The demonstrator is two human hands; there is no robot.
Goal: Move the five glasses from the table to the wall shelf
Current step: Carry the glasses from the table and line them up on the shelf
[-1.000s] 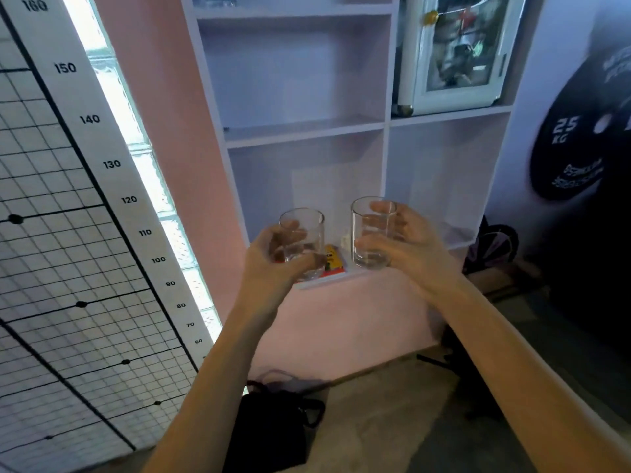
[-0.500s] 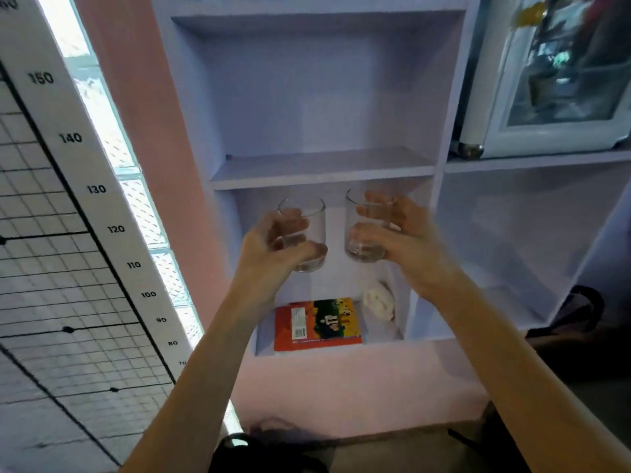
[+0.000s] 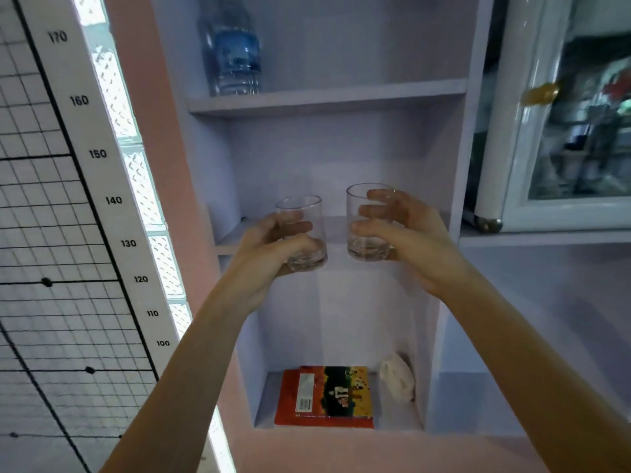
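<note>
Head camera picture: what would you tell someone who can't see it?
Each hand, left and right, holds an empty glass (left, right) up at a shelf. A bottle stands higher, a book lies lower.

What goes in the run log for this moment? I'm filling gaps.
left hand: holds left glass | right hand: holds right glass | both at middle shelf, unplaced

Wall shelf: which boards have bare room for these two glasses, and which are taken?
The middle board, just behind the left glass and right glass, looks bare from side wall to side wall. The top board is free right of the water bottle. The bottom board is crowded by the book and white cloth.
</note>
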